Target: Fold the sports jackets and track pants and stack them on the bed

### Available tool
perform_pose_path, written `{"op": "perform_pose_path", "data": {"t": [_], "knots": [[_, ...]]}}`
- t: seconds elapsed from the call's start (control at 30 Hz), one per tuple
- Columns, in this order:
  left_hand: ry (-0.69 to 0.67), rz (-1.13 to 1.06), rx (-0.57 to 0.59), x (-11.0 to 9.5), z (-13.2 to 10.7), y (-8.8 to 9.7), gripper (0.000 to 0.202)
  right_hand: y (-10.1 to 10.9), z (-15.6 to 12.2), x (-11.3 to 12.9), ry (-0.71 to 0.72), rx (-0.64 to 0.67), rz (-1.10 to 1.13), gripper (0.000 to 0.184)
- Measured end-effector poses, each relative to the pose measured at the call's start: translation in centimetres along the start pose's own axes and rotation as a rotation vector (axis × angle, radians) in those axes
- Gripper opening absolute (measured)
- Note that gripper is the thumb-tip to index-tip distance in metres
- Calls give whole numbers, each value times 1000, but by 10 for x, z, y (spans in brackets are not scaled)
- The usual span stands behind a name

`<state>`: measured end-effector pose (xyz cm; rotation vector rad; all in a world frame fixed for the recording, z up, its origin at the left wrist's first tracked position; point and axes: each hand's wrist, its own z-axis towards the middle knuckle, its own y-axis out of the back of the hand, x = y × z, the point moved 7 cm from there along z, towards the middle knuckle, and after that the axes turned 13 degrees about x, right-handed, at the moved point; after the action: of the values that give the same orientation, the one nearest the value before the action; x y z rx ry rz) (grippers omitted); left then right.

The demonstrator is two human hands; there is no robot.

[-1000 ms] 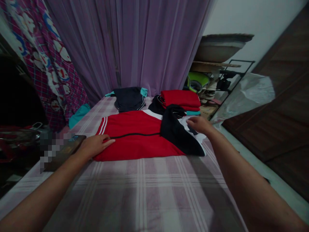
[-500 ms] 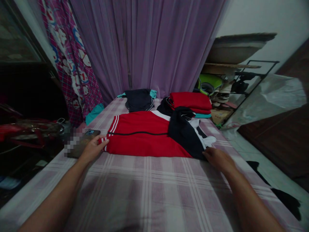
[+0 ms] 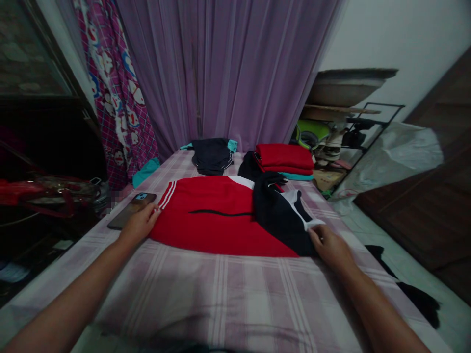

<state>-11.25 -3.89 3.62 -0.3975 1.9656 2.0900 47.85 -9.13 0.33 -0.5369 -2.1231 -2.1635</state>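
Observation:
A red, black and white zip jacket (image 3: 209, 230) lies sideways across the bed, its dark zip running along the middle of the red part. My left hand (image 3: 140, 223) is closed on the white-striped hem at the left end. At the right end, my right hand (image 3: 331, 245) pinches the white edge by the black shoulder part. A black sleeve (image 3: 270, 196) is bunched over the jacket's upper right. Just beyond my left hand lies a phone (image 3: 128, 211) with its camera side up.
The bed has a checked sheet (image 3: 235, 294). Toward the curtain (image 3: 235, 73) lie a dark garment with teal sleeves (image 3: 211, 154) and a stack of folded red clothes (image 3: 285, 157). A rack (image 3: 382, 125) with shoes and a basin stands at right.
The jacket's near edge has come closer to me and its red front is spread wider, with less zip showing. My right hand has shifted from the black part to the white edge.

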Motion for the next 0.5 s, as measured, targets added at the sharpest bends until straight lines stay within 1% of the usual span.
{"op": "perform_pose_path", "data": {"t": [0.07,0.1,0.17,0.23,0.3,0.33,0.37,0.43,0.5], "knots": [[42,18,79,5,-9,-9,38,-5,-8,7,0,84,-78,32],[67,32,106,6,-11,-12,40,-4,-10,13,-4,111,-116,32],[91,72,145,4,-10,-11,45,7,-9,26,-19,123,-169,35],[82,119,189,-4,-5,-6,45,25,-1,42,-31,74,-182,35],[62,153,216,-14,0,0,44,42,16,64,-6,8,-147,34],[49,167,217,-19,1,2,45,46,28,77,23,-6,-115,34],[28,185,214,-25,2,3,46,48,41,90,62,0,-76,35],[-45,240,200,-40,1,2,50,44,71,115,102,52,20,37],[-133,285,188,-54,-2,-4,52,39,101,135,74,87,98,44]]}}
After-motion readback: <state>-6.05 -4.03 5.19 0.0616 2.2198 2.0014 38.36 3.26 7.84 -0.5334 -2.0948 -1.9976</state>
